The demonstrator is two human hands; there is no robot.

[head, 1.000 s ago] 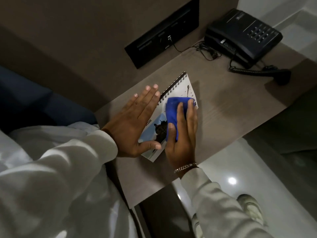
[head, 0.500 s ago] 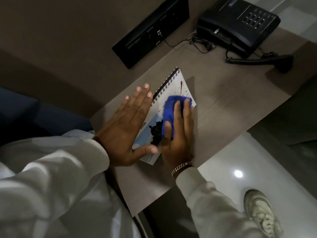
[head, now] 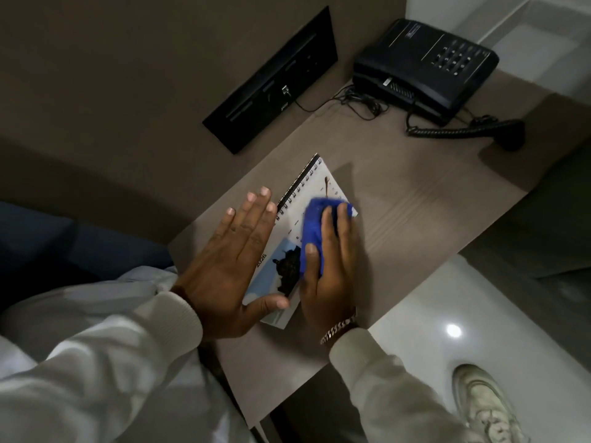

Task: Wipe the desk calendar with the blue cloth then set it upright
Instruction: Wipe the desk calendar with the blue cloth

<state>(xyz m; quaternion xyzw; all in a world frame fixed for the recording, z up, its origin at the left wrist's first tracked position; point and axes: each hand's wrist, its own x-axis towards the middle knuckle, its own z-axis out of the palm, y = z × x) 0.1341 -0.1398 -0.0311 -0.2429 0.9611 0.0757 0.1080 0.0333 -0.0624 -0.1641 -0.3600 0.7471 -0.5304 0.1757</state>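
- a grey-brown wood-grain desk (head: 415,199) stands against a dull brown wall, with pale glossy floor at its right edge.
- one calendar (head: 315,187) lies flat on the desk, its spiral binding toward the wall, a blue-sky picture with a dark shape at its near end.
- one left hand (head: 230,260) is laid flat, fingers straight and spread, partly on the calendar's left side and partly on the desk; it grasps nothing, only presses down.
- one right hand (head: 329,270) rests on the cloth (head: 315,231), fingers bent over it, pinning it to the page; whether they truly grip it i cannot tell.
- the cloth is bunched, one piece, sitting on the calendar's right half near its edge.
- one bracelet (head: 339,326) circles the right wrist, above a pale sleeve; both arms wear such sleeves.
- one black phone (head: 425,68) sits at the far end, well apart from the calendar, its coiled cord running to a handset (head: 508,135) lying on the desk beside it.
- one black panel (head: 271,81) is set into the wall, a thin cable trailing from it toward the phone.
- one pale shoe (head: 483,401) shows on the floor.
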